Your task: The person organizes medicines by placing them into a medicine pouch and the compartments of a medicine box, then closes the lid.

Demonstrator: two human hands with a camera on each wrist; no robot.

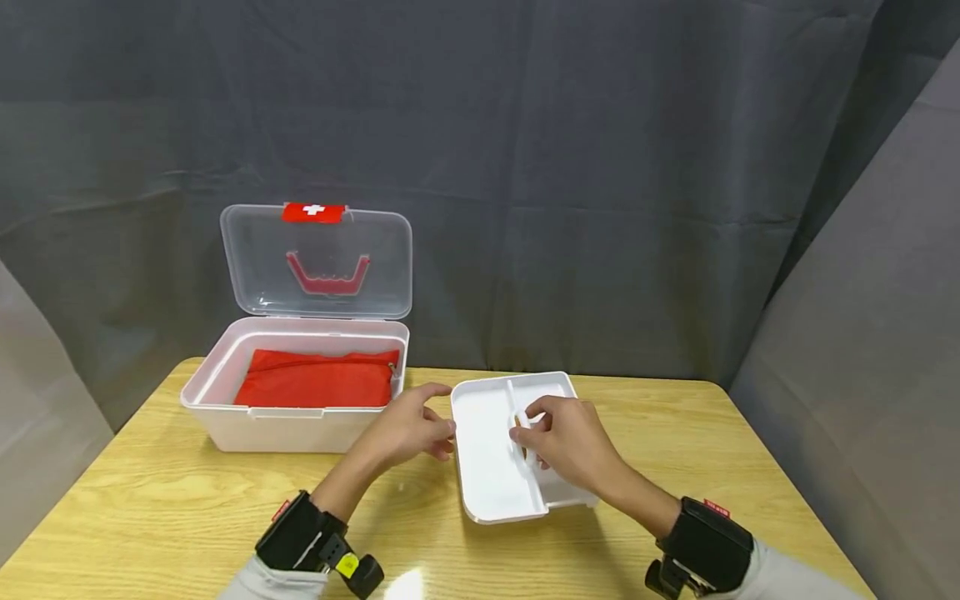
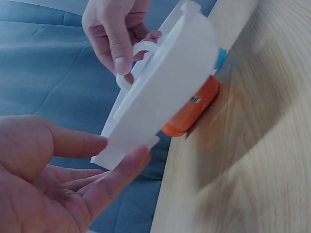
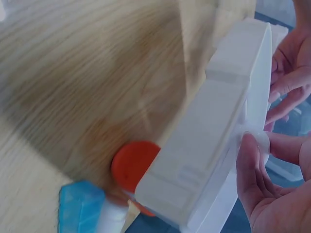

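Note:
A shallow white divided tray point(image 1: 483, 458) is held up over the table, tilted in both wrist views. My right hand point(image 1: 572, 439) pinches the arched white handle point(image 2: 124, 83) at the tray's middle between thumb and fingers. At the tray's left edge is my left hand point(image 1: 412, 421), its fingers loosely extended. In the left wrist view its thumb and a finger lie right at the tray's end. Beneath the tray shows an orange container point(image 2: 194, 109), which the tray hides in the head view.
A white first-aid box point(image 1: 288, 429) stands at left, its clear lid point(image 1: 322, 237) raised. A red zipped pouch point(image 1: 318, 381) lies inside. Behind the tray, a blue item point(image 3: 80, 206) and a white cylinder point(image 3: 112, 216) sit near the orange container. A dark curtain point(image 1: 525, 167) hangs behind the wooden table point(image 1: 675, 433).

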